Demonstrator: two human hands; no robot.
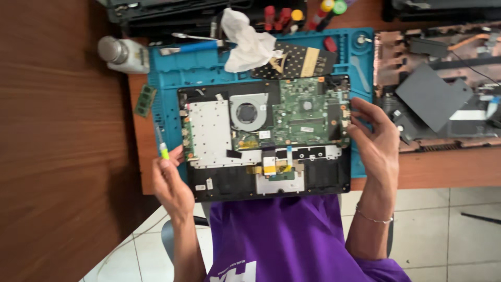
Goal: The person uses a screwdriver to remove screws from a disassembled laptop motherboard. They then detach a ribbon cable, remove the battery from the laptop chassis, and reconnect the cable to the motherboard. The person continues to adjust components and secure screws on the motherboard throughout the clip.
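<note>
laptop (266,138) lying open-bellied on blue mat (172,68) | left hand (169,183) pinching a green tool (162,143) at its near-left corner | right hand (373,141) gripping right edge | feels stiff but fragile, exposed board – I'd be holding the rims only

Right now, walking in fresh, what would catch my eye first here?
The opened laptop in the middle, its green circuit board and round fan bare, lying on a blue work mat. The left hand grips its near-left corner while holding a slim green-tipped tool; the right hand holds its right edge. A crumpled white tissue sits at the mat's far edge.
</note>
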